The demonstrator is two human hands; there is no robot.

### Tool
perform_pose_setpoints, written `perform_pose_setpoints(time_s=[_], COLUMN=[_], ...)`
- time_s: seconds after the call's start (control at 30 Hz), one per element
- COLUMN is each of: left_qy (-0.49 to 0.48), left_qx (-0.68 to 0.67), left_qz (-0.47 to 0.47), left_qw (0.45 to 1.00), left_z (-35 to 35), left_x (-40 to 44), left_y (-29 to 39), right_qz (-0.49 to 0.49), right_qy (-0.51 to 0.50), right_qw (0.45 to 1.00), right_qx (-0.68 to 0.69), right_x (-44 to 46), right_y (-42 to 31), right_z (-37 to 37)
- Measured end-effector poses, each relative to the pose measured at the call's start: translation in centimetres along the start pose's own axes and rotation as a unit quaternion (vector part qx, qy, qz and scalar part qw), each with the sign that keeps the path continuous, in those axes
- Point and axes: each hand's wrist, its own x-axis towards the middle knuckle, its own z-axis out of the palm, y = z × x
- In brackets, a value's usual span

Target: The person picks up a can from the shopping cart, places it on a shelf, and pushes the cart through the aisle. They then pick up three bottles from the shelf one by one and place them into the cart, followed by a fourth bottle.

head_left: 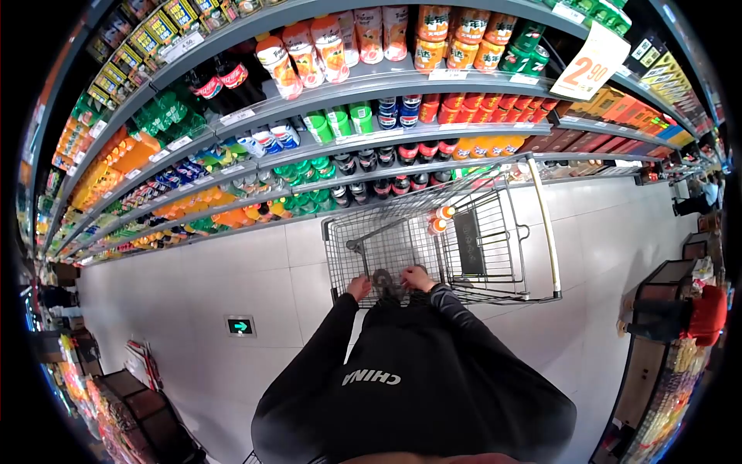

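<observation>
Wire shopping cart (398,236): stiff, prob. rolls easily; grip handle (546,228). L hand (359,288), R hand (417,278) at cart's nr. side; fingers: can't tell.

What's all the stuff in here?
Cart: one, grey, middle
Cart bottles: two showing, orange, inside the cart
Shelves: several, grey, top and left
Drinks: dozens, many colours, on the shelves
Boxes: many, orange and red, upper right
Price sign: one big, white, red numbers, upper right
Arrow sign: one, black and green, left floor
Floor: one, pale grey, under the cart
Stands: several, brown, lower left and right
People: at least two, one in red, right edge
Jacket: one, black, bottom middle
Left fingers: count unclear, bare, cart's near side
Right fingers: count unclear, bare, cart's near side
</observation>
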Motion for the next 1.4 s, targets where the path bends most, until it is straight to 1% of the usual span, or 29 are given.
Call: perform_pose_setpoints(time_s=[0.03,0.07,0.1,0.13,0.17,0.23,0.27,0.33,0.43,0.53,0.57,0.6,0.67,0.7,0.73,0.77,0.83,0.87,0.9,0.93,1.0,1.03,1.07,1.1,1.2,1.23,1.27,1.3,1.4], left_qy=[-0.004,-0.002,-0.020,-0.297,-0.534,-0.193,-0.021,-0.018,-0.047,-0.037,-0.025,-0.009,-0.009,-0.024,-0.022,-0.020,-0.036,-0.042,-0.108,-0.070,-0.058,-0.066,-0.046,-0.049,-0.070,-0.067,-0.045,-0.049,-0.020], left_qx=[0.035,-0.010,0.009,-0.141,-0.206,-0.079,0.010,0.000,0.011,-0.029,-0.053,-0.052,-0.037,-0.026,-0.021,-0.016,0.036,-0.001,-0.037,0.027,0.028,0.013,0.018,0.009,0.039,0.049,0.064,0.102,0.145], left_qz=[-0.020,0.006,0.006,-0.057,-0.168,-0.093,-0.085,-0.051,-0.034,0.006,0.027,0.049,0.112,0.152,0.171,0.190,0.218,0.223,0.239,0.378,0.459,0.492,0.531,0.535,0.626,0.626,0.634,0.688,0.666], left_qw=[0.999,1.000,1.000,0.943,0.803,0.974,0.996,0.999,0.998,0.999,0.998,0.997,0.993,0.988,0.985,0.981,0.975,0.974,0.964,0.923,0.886,0.868,0.846,0.843,0.775,0.776,0.770,0.717,0.731], left_z=[-0.3,-0.1,0.1,-2.7,-3.5,-1.2,1.1,2.4,2.4,3.3,4.1,5.0,5.6,5.5,6.2,6.5,6.7,7.5,6.1,7.5,10.8,11.7,12.4,13.2,14.7,14.8,15.1,15.4,15.7], left_x=[0.2,0.3,-0.4,4.2,5.1,3.0,-0.3,-1.2,-0.4,-0.1,-0.6,-1.4,-1.9,-1.3,-2.0,-2.4,-2.8,-3.5,-0.1,-2.0,-8.0,-9.3,-10.1,-12.1,-16.2,-16.5,-16.9,-17.8,-18.3], left_y=[-0.8,-2.2,-2.9,-5.4,-5.5,-6.2,-5.1,-5.2,-4.1,-2.0,-0.5,1.8,4.8,6.0,8.0,9.7,13.2,15.5,17.6,20.7,29.4,33.5,37.0,40.8,50.2,53.0,55.4,57.0,61.4], right_qz=[0.004,0.022,0.025,0.029,0.033,0.017,0.015,0.027,0.009,-0.075,-0.146,-0.120,-0.099,-0.130,-0.225,-0.256,-0.370,-0.418,-0.466,-0.474,-0.535,-0.615,-0.624,-0.636,-0.647,-0.614,-0.590,-0.565,-0.554], right_qy=[-0.005,0.011,0.019,0.027,0.035,0.073,0.096,0.146,0.141,0.094,0.037,0.100,0.140,0.143,0.119,0.087,0.046,0.048,0.053,0.034,0.127,0.161,0.192,0.167,0.295,0.351,0.341,0.331,0.304], right_qw=[1.000,1.000,0.999,0.997,0.995,0.987,0.979,0.962,0.949,0.950,0.942,0.950,0.961,0.962,0.957,0.956,0.923,0.906,0.883,0.878,0.835,0.770,0.755,0.753,0.691,0.691,0.709,0.726,0.744], right_qx=[0.014,0.016,0.042,0.068,0.093,0.141,0.179,0.228,0.283,0.289,0.299,0.272,0.218,0.195,0.140,0.111,0.091,0.046,0.004,0.050,0.001,-0.048,-0.063,-0.034,-0.129,-0.153,-0.182,-0.210,-0.215], right_x=[0.4,0.7,0.4,-0.3,-1.0,-1.7,-1.9,-2.1,-1.7,-1.5,0.8,-2.5,-7.5,-7.9,-5.4,-2.7,-3.7,-5.1,-6.5,-6.0,-7.6,-4.8,-5.5,-2.6,-2.0,-4.5,-4.7,-4.6,-3.9], right_y=[0.7,1.4,1.5,1.4,1.3,1.3,1.5,0.6,-1.7,-6.9,-7.8,-13.5,-22.9,-26.3,-28.1,-30.6,-37.4,-41.1,-44.8,-47.7,-53.1,-55.7,-57.6,-60.0,-63.6,-63.6,-64.2,-64.8,-66.2], right_z=[-0.3,-0.9,-1.7,-2.5,-3.2,-5.1,-5.9,-6.6,-8.0,-8.7,-9.5,-7.9,-6.5,-6.0,-7.1,-8.7,-8.3,-7.6,-6.8,-6.4,-4.4,-4.8,-3.9,-4.2,-3.0,-1.8,-1.7,-1.7,-1.3])
